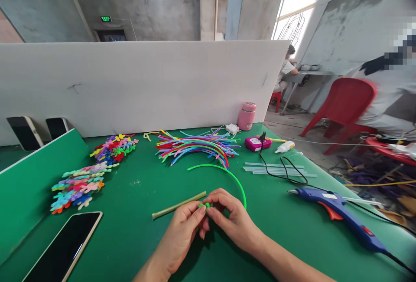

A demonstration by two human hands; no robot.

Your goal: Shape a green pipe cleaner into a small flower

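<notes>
My left hand (186,225) and my right hand (229,217) meet over the green table (136,234), both pinching the curled end of a bright green pipe cleaner (227,172). Its free length arcs away from my fingers toward the far side. A pale olive stick (178,205) lies on the table just left of my left fingertips, not touched.
A pile of coloured pipe cleaners (196,146) and heaps of small twisted shapes (113,148) (78,184) lie beyond. A blue glue gun (341,216) with its cord, clear glue sticks (276,169), a phone (63,247) and a pink bottle (246,116) sit around. People sit at the right.
</notes>
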